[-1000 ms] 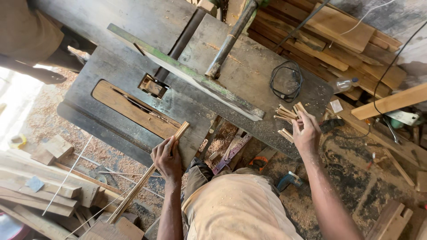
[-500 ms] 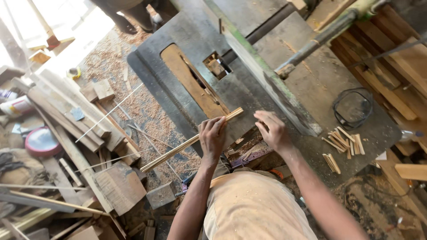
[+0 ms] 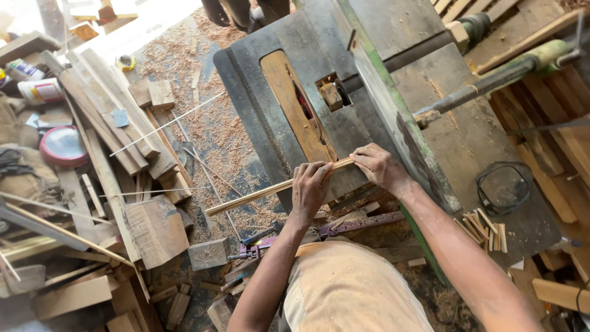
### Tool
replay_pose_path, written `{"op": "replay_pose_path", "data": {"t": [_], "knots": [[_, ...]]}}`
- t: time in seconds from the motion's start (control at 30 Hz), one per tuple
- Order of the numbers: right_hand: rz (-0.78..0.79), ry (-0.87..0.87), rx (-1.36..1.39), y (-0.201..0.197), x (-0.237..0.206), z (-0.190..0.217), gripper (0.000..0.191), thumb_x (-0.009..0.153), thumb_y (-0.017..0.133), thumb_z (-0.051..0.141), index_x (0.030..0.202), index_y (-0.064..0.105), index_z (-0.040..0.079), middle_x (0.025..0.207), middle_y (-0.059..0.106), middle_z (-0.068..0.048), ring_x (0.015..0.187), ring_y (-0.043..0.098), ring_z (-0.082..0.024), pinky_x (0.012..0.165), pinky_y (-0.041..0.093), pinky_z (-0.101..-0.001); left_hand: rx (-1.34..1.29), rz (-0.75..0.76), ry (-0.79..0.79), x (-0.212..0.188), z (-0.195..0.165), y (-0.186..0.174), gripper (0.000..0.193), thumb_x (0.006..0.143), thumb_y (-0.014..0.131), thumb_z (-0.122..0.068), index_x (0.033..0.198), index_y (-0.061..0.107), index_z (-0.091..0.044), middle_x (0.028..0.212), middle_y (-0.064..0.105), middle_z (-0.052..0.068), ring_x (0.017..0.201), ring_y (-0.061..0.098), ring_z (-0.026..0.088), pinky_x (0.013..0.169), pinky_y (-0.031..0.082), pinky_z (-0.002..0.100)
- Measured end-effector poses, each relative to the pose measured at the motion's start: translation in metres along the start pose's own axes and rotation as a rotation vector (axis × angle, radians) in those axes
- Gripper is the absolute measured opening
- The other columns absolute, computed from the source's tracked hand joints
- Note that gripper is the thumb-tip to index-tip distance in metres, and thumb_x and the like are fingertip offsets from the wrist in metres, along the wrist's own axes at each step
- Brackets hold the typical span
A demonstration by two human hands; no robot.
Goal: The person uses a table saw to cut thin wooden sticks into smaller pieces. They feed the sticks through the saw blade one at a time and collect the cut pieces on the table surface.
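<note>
I hold a long thin wooden strip (image 3: pixel 258 193) with both hands at the near edge of a grey table saw (image 3: pixel 258 110). My left hand (image 3: pixel 309 187) grips the strip near its middle. My right hand (image 3: pixel 380 166) pinches its far end, which rests on the saw top beside the wooden insert plate (image 3: pixel 294 107) and its blade slot. The strip's other end sticks out to the left over the sawdust floor. A green fence rail (image 3: pixel 393 104) runs along the table just right of my right hand.
A pile of planks and offcuts (image 3: pixel 110 160) fills the floor at left, with a red round lid (image 3: pixel 61 146) and cans. Several short wood sticks (image 3: pixel 482 230) and a coiled black cable (image 3: pixel 507 187) lie on the bench at right. Another person's feet (image 3: pixel 246 12) stand beyond the saw.
My right hand left the small sticks on the bench and came over to the strip's far end. The strip has moved onto the saw table edge, and my view has shifted left.
</note>
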State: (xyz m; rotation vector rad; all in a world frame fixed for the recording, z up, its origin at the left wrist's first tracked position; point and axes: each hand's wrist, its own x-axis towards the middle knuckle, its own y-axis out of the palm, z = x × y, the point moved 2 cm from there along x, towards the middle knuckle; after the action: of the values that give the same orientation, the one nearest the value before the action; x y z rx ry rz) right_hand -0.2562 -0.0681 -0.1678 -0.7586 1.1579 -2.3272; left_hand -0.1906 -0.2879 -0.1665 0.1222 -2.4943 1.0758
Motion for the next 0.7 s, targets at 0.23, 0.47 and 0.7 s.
{"op": "replay_pose_path", "data": {"t": [0.23, 0.47, 0.7], "knots": [[-0.033, -0.015, -0.005, 0.006, 0.013, -0.01, 0.023, 0.085, 0.077, 0.0, 0.108, 0.077, -0.001, 0.106, 0.075, -0.015, 0.1, 0.071, -0.028, 0.086, 0.061, -0.0363, 0.042, -0.093, -0.075, -0.005, 0.016, -0.03, 0.02, 0.092, 0.078, -0.02, 0.108, 0.076, -0.009, 0.108, 0.075, 0.002, 0.1, 0.063, 0.02, 0.09, 0.048, 0.036], [0.021, -0.033, -0.071, 0.009, 0.047, -0.028, 0.025, 0.086, 0.075, 0.0, 0.111, 0.077, 0.0, 0.11, 0.075, -0.015, 0.104, 0.07, -0.028, 0.09, 0.061, -0.0361, 0.06, -0.119, -0.085, 0.016, 0.028, -0.033, 0.02, 0.09, 0.078, -0.018, 0.107, 0.077, -0.008, 0.106, 0.074, 0.002, 0.099, 0.063, 0.022, 0.09, 0.048, 0.037], [0.019, -0.013, -0.053, 0.017, 0.064, -0.034, 0.021, 0.09, 0.074, 0.002, 0.111, 0.078, 0.001, 0.111, 0.076, -0.013, 0.106, 0.07, -0.027, 0.091, 0.061, -0.0353, 0.056, -0.149, -0.085, 0.029, 0.044, -0.032, 0.018, 0.091, 0.078, -0.019, 0.105, 0.077, -0.009, 0.106, 0.075, 0.002, 0.099, 0.064, 0.022, 0.091, 0.049, 0.037]]}}
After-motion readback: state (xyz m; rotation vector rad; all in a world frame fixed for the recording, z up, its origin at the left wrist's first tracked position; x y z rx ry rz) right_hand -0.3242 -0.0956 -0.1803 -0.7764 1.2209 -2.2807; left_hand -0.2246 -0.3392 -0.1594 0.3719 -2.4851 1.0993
